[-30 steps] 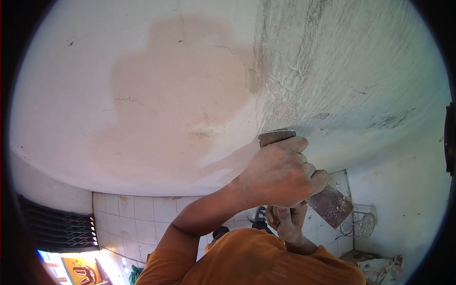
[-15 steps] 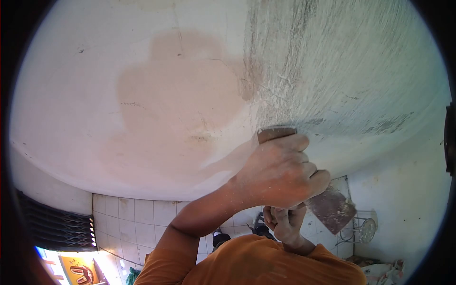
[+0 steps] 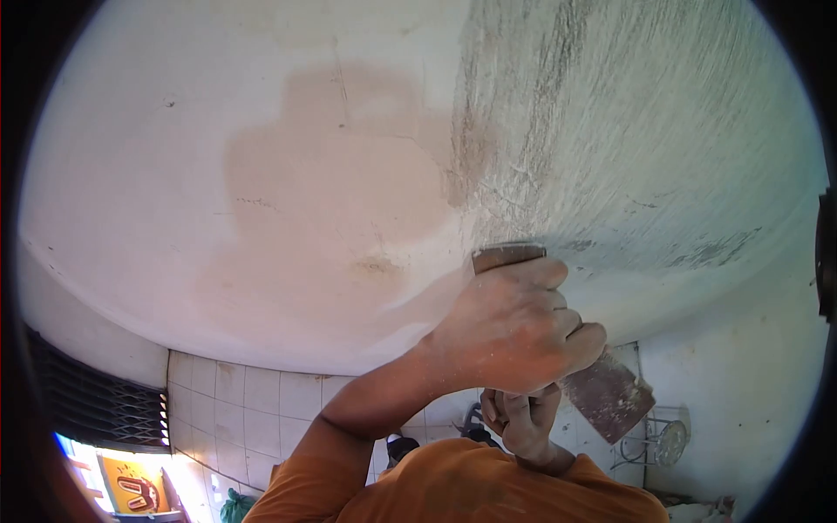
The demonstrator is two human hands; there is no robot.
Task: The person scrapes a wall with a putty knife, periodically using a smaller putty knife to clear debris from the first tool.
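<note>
My left hand (image 3: 514, 327) is closed around a brown flat scraper (image 3: 510, 255). The blade's upper edge, lined with whitish putty, lies against the wall (image 3: 375, 174). Lower down and close to my body, my right hand (image 3: 523, 418) is in a fist, fingers curled. Beside it a brown rectangular board (image 3: 610, 398) smeared with white putty sticks out to the right and appears to be in its grip. My left hand covers the spot where fist and board meet. Above the blade the wall shows grey, streaky putty, with a damp-looking beige patch to its left.
White floor tiles (image 3: 231, 401) run below the wall. A metal stool (image 3: 670, 443) stands at the lower right. A black folding grille (image 3: 96, 401) and a bright opening are at the lower left, near a green bundle (image 3: 235, 507). Another wall (image 3: 732, 375) rises on the right.
The camera view has tilted, so the wall marks sit lower. Relative to them, my left hand and the scraper have moved slightly up the wall. The board looks slightly turned.
</note>
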